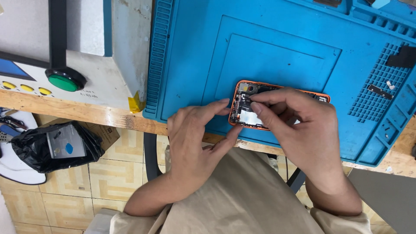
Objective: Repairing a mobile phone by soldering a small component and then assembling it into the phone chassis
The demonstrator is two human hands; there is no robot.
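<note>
Floor tiles in pale beige (pixel 108 173) show at the lower left, where a crumpled black plastic bag (pixel 30 149) lies with a flat grey packet (pixel 65 141) on top of it. Above, on the wooden bench edge (pixel 86 112), stands a white machine housing (pixel 117 65) with a round green push button (pixel 63 81).

Just right of it lies the blue silicone repair mat (pixel 195 56), covering most of the bench. Near the mat's front edge rests the opened orange-framed smartphone (pixel 239 97), its back cover off and its inner boards showing.

The left hand (pixel 195 143) frames the phone's left end: index fingertip on the upper left corner, thumb against the lower edge, the remaining fingers curled loosely, so the frame sits steadied between the two digits.

The right hand (pixel 303 130) covers the phone's right half, thumb and index finger drawn together in a pinch over the exposed parts; whether anything sits between them cannot be told.

Further right, a small black strip (pixel 380 91) and a black rectangular piece (pixel 403 57) lie on the mat's gridded section.
</note>
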